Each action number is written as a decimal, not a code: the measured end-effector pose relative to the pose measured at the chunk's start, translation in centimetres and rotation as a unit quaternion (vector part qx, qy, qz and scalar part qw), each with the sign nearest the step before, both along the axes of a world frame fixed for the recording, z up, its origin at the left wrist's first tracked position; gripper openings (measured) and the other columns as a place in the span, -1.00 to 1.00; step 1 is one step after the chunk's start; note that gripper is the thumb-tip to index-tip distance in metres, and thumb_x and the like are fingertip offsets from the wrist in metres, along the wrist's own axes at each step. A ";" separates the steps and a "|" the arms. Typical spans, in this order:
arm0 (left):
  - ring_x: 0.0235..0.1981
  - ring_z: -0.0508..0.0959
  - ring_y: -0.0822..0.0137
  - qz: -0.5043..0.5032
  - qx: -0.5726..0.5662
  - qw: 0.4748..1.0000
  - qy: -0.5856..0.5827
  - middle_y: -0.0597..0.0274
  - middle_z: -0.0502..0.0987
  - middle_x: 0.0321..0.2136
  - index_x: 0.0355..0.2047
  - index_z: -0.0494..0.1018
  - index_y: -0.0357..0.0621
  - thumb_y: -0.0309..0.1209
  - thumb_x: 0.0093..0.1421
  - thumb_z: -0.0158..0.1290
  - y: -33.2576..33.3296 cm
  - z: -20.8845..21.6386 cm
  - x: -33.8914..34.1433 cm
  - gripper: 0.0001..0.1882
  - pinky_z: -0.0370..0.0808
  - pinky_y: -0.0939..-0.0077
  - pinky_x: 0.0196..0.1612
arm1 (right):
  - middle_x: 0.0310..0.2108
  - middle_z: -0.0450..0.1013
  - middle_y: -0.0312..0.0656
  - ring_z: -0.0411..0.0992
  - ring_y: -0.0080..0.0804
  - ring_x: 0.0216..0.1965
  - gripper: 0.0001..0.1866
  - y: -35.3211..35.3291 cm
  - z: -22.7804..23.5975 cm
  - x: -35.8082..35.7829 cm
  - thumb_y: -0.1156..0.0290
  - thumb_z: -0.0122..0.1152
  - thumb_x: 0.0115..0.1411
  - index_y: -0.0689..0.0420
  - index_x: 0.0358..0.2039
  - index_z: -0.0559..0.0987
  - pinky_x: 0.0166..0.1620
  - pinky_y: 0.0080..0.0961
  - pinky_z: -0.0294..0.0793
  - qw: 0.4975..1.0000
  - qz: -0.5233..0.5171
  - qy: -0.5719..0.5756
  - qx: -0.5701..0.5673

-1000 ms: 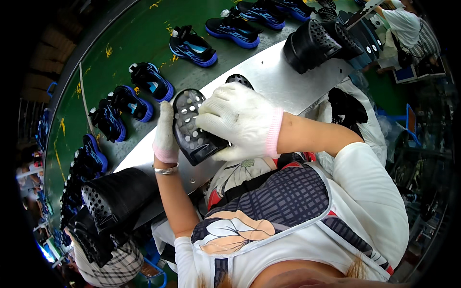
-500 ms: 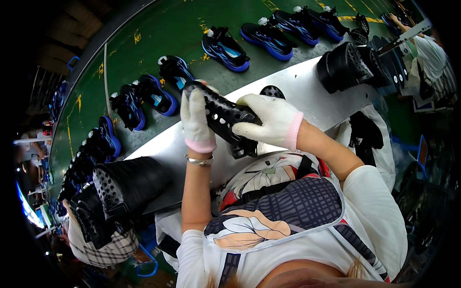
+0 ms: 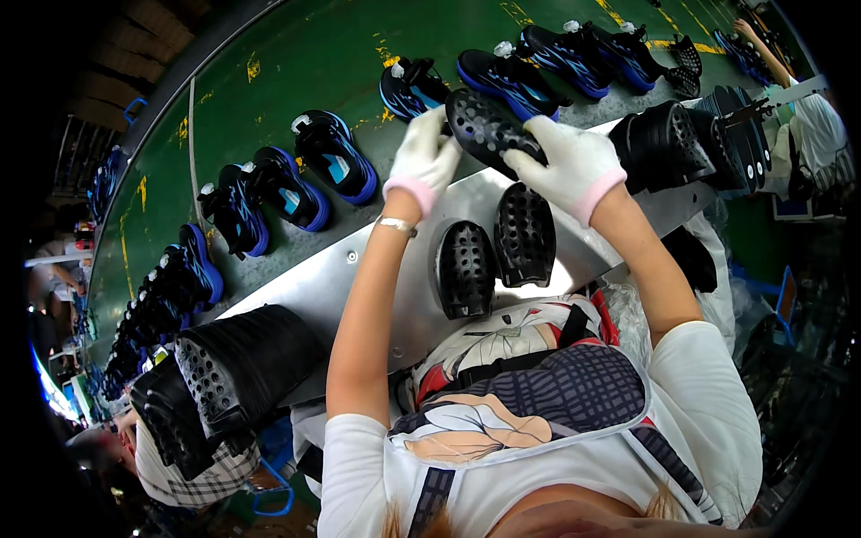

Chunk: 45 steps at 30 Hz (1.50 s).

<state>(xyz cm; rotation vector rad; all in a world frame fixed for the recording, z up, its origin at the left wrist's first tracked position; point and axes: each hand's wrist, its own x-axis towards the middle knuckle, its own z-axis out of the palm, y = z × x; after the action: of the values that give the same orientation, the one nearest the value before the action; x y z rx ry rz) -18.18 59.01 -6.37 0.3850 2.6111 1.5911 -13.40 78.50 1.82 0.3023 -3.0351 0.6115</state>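
Over the far edge of the metal bench, a black plastic shoe insert (image 3: 487, 128) with round holes is raised and tilted. My right hand (image 3: 574, 168), in a white glove with a pink cuff, grips one end between thumb and fingers. At the other end, my gloved left hand (image 3: 425, 154) holds the insert's edge; some of its fingertips are hidden behind it. Two similar perforated pieces lie side by side on the bench below, a left insert (image 3: 465, 269) and a right insert (image 3: 525, 235).
Nested black inserts form a left stack (image 3: 251, 359) and a right stack (image 3: 659, 143) on the metal bench (image 3: 359, 300). Black-and-blue sneakers (image 3: 334, 160) line the green surface beyond. Other people work at far left and far right, one with an arm (image 3: 762, 49) reaching out.
Both hands have moved away from me and rightward, with an insert turned holes-up between them. Two inserts now show on the bench, where one was partly visible before.
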 end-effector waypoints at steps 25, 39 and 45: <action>-0.16 0.47 -0.07 0.025 -0.087 0.995 0.039 0.01 0.43 -0.17 -0.21 0.45 -0.21 -0.34 0.10 0.07 -1.4 -4.9 0.4 -0.73 0.43 0.20 -0.09 | -0.55 0.49 0.05 0.49 0.02 -0.42 -0.49 -1.7 1.4 -4.5 -0.06 0.09 0.06 0.23 -0.49 0.51 -0.30 -0.21 0.47 0.991 0.063 -0.115 0.038; -0.12 0.44 0.09 0.371 -0.279 0.868 0.177 0.14 0.46 -0.17 -0.17 0.55 -0.11 -0.30 0.08 0.17 -9.7 -2.2 5.8 -0.70 0.38 0.28 0.00 | -0.62 0.42 -0.15 0.47 -0.19 -0.56 -0.70 -3.4 1.8 6.6 0.17 0.26 0.00 0.13 -0.50 0.44 -0.49 -0.32 0.42 0.989 0.134 -0.054 -0.029; -0.21 0.53 0.39 0.174 -0.026 0.984 0.021 0.15 0.45 -0.11 -0.04 0.49 -0.13 -0.38 0.19 0.10 -4.8 0.8 9.6 -0.68 0.47 0.64 -0.23 | -0.56 0.50 -0.08 0.52 -0.17 -0.51 -0.57 -3.5 0.6 9.0 0.02 0.16 0.07 0.20 -0.49 0.41 -0.47 -0.27 0.48 0.985 0.118 -0.108 0.065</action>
<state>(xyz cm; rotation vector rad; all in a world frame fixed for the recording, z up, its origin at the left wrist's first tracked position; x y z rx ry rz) -8.58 54.25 -5.61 -0.0487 2.8695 1.6123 -4.39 74.97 2.44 0.6484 -3.2827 0.4863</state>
